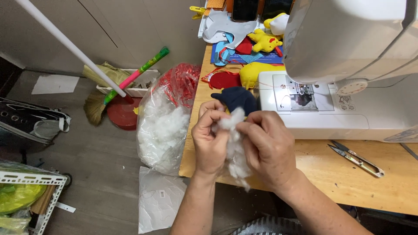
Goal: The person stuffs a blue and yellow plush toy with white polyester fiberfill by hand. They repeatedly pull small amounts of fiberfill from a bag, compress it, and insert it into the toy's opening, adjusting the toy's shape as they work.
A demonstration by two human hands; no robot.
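Two hands, left (pixel 210 138) and right (pixel 266 146), pinch one white stuffing tuft (pixel 234 146) between closed fingers, just before the one sewing machine (pixel 344 74). One navy pouch (pixel 236 99) lies beside it; one snips (pixel 356 158) in front.

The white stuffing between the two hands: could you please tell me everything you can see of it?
The white stuffing is a soft, fluffy tuft of loose fibre, like polyester filling. It is pinched between the left hand and the right hand, its top bunched against a dark navy fabric piece and a wispy tail hanging below the palms, over the wooden table edge.
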